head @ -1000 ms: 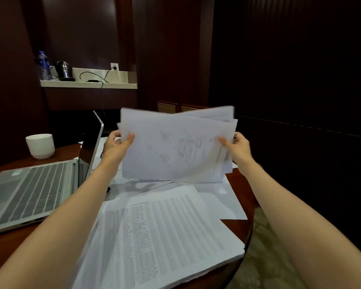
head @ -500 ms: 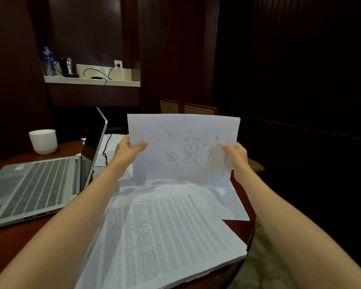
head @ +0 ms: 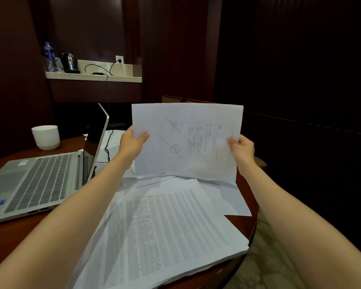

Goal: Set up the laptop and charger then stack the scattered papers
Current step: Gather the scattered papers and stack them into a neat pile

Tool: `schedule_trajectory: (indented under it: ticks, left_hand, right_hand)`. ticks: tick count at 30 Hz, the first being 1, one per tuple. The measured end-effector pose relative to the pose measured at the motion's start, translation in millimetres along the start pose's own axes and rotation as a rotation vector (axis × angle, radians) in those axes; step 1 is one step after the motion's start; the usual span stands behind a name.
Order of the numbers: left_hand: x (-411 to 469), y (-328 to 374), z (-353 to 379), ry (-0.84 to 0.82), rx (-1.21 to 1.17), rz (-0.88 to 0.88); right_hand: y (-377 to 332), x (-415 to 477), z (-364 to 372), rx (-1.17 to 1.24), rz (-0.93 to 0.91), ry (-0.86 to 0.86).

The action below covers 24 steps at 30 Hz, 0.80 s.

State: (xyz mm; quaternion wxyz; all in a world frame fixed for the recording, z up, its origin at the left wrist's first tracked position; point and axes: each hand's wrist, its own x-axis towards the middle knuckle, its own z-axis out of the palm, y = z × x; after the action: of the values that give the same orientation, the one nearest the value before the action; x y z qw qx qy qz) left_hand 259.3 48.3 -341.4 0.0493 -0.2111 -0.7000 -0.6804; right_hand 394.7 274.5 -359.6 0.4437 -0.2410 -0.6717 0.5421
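white papers (head: 186,140) (faint grey print) | silver laptop (head: 35,180) | white cup (head: 45,137) | reddish-brown table (head: 15,236)

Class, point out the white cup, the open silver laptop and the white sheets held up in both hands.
White round cup (head: 45,137): head view, middle of its side wall.
Open silver laptop (head: 42,182): head view, centre of its keyboard.
Held-up white printed sheets (head: 186,140): head view, middle of the front sheet.

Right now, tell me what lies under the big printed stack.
White sheets poke out from beneath the printed stack at its far right side, lying on the wooden table. Whatever else sits under its middle is covered.
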Motion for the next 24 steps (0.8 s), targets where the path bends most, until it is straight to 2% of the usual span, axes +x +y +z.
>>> schedule_trajectory:
  ticks: [4,8,10,12,17,21,24]
  left_hand:
    - [6,8,4,0.068,0.139,0.083]
    - [-3,14,10,0.192,0.647,0.269]
    - [-8,15,15,0.136,0.845,0.407]
    - [-11,15,20,0.026,0.966,0.47]
    - [-12,19,31,-0.218,1.115,0.425]
    - [-13,22,27,-0.383,0.93,0.234]
    - [-13,18,19,-0.467,0.91,0.167]
  right_hand:
    - [-8,6,-5,0.074,0.079,0.0]
    - [-5,5,-8,0.09,0.175,-0.038]
    - [-5,4,-9,0.096,0.229,-0.056]
    - [-5,3,-10,0.052,0.293,-0.124]
    - [5,-5,-11,-0.152,0.355,-0.388]
    - [15,-11,-9,-0.212,0.417,-0.507]
    - [15,-16,-13,-0.323,0.444,-0.659]
